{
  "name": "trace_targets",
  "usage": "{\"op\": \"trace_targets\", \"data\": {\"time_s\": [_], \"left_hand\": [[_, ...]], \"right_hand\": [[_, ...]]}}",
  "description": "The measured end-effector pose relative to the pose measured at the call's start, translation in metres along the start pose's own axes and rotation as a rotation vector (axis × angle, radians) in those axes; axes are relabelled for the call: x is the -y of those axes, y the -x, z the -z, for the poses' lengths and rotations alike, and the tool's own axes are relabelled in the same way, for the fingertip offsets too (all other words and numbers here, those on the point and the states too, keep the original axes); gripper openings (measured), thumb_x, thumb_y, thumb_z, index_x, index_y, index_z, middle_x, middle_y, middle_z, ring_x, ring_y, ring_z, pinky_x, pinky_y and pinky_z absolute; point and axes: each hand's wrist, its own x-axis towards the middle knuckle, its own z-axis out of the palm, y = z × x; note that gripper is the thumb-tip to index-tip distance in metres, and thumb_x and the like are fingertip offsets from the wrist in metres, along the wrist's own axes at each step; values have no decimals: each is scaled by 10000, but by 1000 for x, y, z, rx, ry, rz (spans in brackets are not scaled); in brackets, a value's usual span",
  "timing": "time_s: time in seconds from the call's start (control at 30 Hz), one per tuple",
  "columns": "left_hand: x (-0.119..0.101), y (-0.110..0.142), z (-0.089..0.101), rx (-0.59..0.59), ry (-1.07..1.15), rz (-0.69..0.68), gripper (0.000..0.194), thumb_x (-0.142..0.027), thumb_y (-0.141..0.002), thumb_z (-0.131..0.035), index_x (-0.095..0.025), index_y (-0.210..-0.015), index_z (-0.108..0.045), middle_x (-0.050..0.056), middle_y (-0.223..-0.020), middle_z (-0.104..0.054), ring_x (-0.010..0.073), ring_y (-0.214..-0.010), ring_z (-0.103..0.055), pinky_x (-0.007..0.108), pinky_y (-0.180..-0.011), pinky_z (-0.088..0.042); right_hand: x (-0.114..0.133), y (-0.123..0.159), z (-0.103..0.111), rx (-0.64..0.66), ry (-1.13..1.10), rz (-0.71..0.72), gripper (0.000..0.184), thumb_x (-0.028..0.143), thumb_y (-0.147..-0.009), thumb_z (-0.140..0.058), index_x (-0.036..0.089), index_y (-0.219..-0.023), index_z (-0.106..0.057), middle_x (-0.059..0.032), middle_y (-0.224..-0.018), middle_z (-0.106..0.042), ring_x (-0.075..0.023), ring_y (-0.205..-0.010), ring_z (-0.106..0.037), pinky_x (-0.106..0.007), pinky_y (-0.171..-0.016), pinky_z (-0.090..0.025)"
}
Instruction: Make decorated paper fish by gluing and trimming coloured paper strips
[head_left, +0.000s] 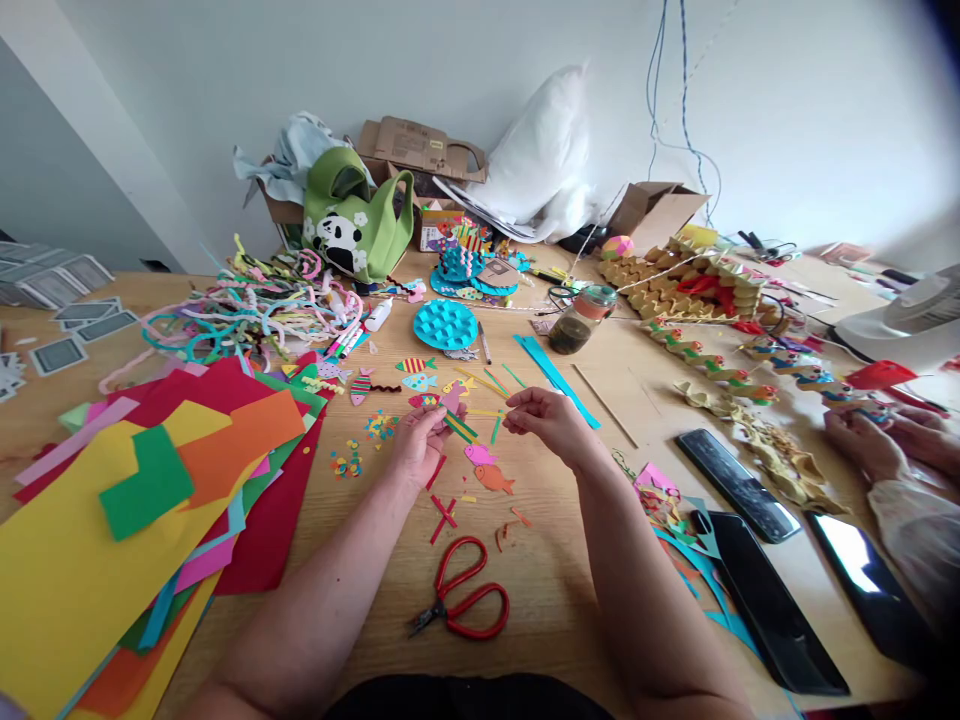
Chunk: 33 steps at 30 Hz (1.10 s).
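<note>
Over the middle of the table, my left hand (420, 445) pinches a small purple paper fish (453, 398) with green and yellow strips (461, 428) across it. My right hand (547, 425) is a little to the right, thumb and fingertips pressed together; what they hold, if anything, is too small to make out. Thin yellow and green paper strips (495, 430) lie between the hands. Just below are a pink paper fish (480, 455) and an orange paper fish (495, 480). Striped and dotted paper fish (416, 365) lie beyond my left hand. Red-handled scissors (472, 600) rest nearer my body.
Coloured paper sheets (225, 450) pile up at left, with pipe cleaners (255, 310) behind. A blue egg-tray disc (445, 325) and a glass jar (581, 320) stand farther back. Phones (739, 485) lie at right, near another person's hands (870, 440).
</note>
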Motion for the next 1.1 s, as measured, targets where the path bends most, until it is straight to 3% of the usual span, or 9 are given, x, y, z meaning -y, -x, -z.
{"op": "trace_targets", "data": {"time_s": [0.2, 0.4, 0.53, 0.7, 0.9, 1.1], "left_hand": [[-6, -1, 0, -68, 78, -4, 101, -157, -659, -695, -139, -754, -665, 86, -832, -731, 213, -909, -689, 363, -905, -508], [-9, 0, -2, -105, 129, -7, 92, -164, -664, -683, -134, -739, -640, 105, -863, -732, 214, -944, -681, 354, -924, -497], [-7, 1, -2, -83, 82, -16, 111, -179, -647, -699, -156, -733, -633, 84, -851, -734, 222, -925, -687, 385, -930, -493], [-4, 2, -3, -53, 54, -24, 98, -179, -650, -709, -161, -713, -636, 70, -815, -726, 229, -936, -683, 391, -959, -474], [-3, 4, -5, -14, -15, 17, 65, -166, -659, -704, -187, -685, -648, 62, -793, -721, 226, -906, -683, 375, -947, -468], [1, 2, -2, -28, -112, 12, 101, -185, -623, -731, -196, -659, -636, 46, -773, -715, 226, -844, -688, 367, -865, -495]], "right_hand": [[-6, -4, -6, -124, -116, -62, 292, 420, -603, -767, 190, -718, -630, -18, -637, -672, -129, -574, -602, -266, -560, -490], [-13, 0, -35, -57, -383, -197, 373, 425, -520, -835, 147, -734, -709, -35, -643, -678, -110, -559, -590, -245, -548, -485], [-13, 0, -50, -148, -559, -157, 347, 403, -517, -845, 152, -703, -693, -25, -658, -671, -102, -557, -578, -252, -563, -487], [-10, -1, -58, -253, -606, -133, 349, 411, -500, -849, 162, -663, -666, -40, -679, -670, -123, -567, -584, -283, -580, -505], [-10, -2, -62, -267, -686, -81, 276, 376, -546, -804, 190, -654, -631, -44, -720, -688, -161, -661, -630, -322, -716, -529], [-9, -3, -58, -273, -629, -41, 213, 383, -639, -699, 208, -696, -591, -57, -753, -703, -191, -712, -654, -369, -793, -517]]}}
